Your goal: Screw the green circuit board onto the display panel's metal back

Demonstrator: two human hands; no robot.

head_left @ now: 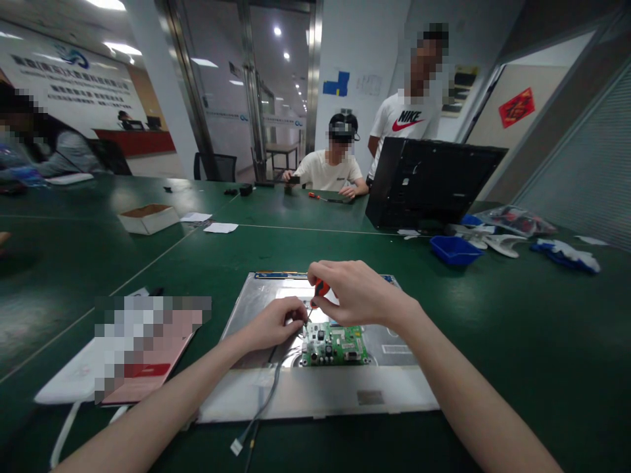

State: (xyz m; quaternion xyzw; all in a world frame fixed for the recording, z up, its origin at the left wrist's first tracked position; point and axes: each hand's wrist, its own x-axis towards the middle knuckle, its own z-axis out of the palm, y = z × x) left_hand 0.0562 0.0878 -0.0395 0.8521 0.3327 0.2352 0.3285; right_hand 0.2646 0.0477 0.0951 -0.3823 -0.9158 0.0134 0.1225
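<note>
My right hand (357, 292) is wrapped round the red and black handle of a screwdriver (320, 289). Its thin shaft slants down to the upper left corner of a green circuit board (335, 345). Close to the screwdriver's tip, the fingers of my left hand (280, 322) are pinched together; what they hold is too small to make out. The board lies on the metal back of a flat display panel (394, 387). From beside the board a grey cable (273, 387) runs over the panel's near edge, ending in a white connector (236, 447).
Left of the panel lie a white object and a pink-covered item (182, 348). An open box (148, 218) stands farther back. At the right are a black monitor housing (434, 184), a blue tray (454, 250) and gloves (566, 255). Two people are across the table, another far left.
</note>
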